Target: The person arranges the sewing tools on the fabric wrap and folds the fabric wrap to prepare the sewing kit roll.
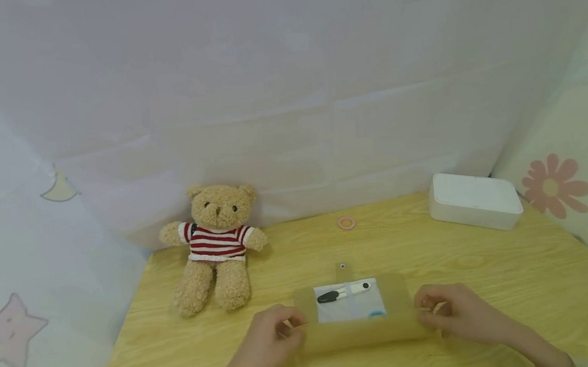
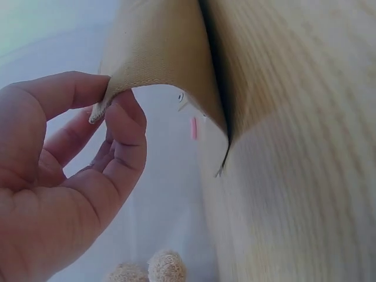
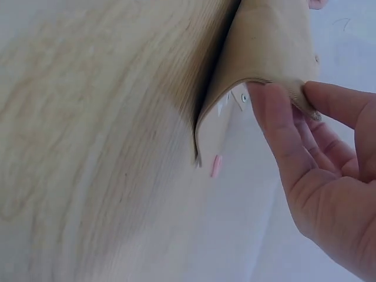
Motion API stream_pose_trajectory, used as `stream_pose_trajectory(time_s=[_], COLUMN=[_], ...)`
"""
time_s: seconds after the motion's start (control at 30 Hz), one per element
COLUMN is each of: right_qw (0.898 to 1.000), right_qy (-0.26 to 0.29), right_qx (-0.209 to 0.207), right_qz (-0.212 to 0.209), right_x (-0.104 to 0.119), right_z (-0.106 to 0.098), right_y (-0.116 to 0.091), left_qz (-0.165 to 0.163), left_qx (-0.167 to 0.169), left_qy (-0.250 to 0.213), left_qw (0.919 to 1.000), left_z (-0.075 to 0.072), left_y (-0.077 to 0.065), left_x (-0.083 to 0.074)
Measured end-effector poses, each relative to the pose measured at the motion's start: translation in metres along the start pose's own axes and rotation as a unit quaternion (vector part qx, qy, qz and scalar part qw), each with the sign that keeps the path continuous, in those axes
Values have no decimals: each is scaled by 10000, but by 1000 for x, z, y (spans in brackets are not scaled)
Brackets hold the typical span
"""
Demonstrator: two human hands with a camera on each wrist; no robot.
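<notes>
A tan fabric case (image 1: 366, 335) with a snap tab (image 1: 343, 271) lies unfolded on the table, its near side lifted and curving over. On its white inner panel, thread snips (image 1: 344, 292) with a black cover sit under a pale strap. Below them shows part of something blue (image 1: 377, 314), mostly hidden by the raised flap. My left hand (image 1: 280, 335) pinches the flap's left corner between thumb and fingers, as the left wrist view shows closely. At the opposite corner, my right hand (image 1: 454, 311) pinches the same edge; the flap (image 3: 258, 53) bends in the right wrist view.
A teddy bear (image 1: 218, 243) in a striped sweater leans at the back left of the wooden table (image 1: 288, 252). Behind the case lies a pink ring (image 1: 346, 223). A white box (image 1: 474, 200) stands at the back right, near the cloth backdrop (image 1: 289, 121).
</notes>
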State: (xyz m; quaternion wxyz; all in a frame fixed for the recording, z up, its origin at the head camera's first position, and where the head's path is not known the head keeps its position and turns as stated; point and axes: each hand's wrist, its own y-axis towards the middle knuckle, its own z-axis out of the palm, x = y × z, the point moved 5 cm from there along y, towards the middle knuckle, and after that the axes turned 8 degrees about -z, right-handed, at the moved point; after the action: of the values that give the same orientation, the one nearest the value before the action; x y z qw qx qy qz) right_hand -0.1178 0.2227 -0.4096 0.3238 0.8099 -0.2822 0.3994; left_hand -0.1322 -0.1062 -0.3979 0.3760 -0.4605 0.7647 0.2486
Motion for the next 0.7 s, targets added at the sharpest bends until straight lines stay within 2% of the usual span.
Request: stream_pose_trajectory(time_s=[0.17,0.37,0.5,0.7], right_qw=[9954,9783,9714,9690], right_qy=[375,960,1044,713], right_qx=[-176,-406,-515,-673], right_qz=[866,1789,2067,2267], right_x=[-14,-30,-42,-56], right_z=[-6,-6,-3,-1], right_y=[5,7,11,14], left_qz=[-261,-589,-638,-730], left_qx=[-11,-152,-196,-44], left_qy=[86,212,306,487], left_qw=[9996,9979,9973,9961], left_z=[-2,2,6,12], left_y=[16,31,35,36], left_x=[8,19,26,33])
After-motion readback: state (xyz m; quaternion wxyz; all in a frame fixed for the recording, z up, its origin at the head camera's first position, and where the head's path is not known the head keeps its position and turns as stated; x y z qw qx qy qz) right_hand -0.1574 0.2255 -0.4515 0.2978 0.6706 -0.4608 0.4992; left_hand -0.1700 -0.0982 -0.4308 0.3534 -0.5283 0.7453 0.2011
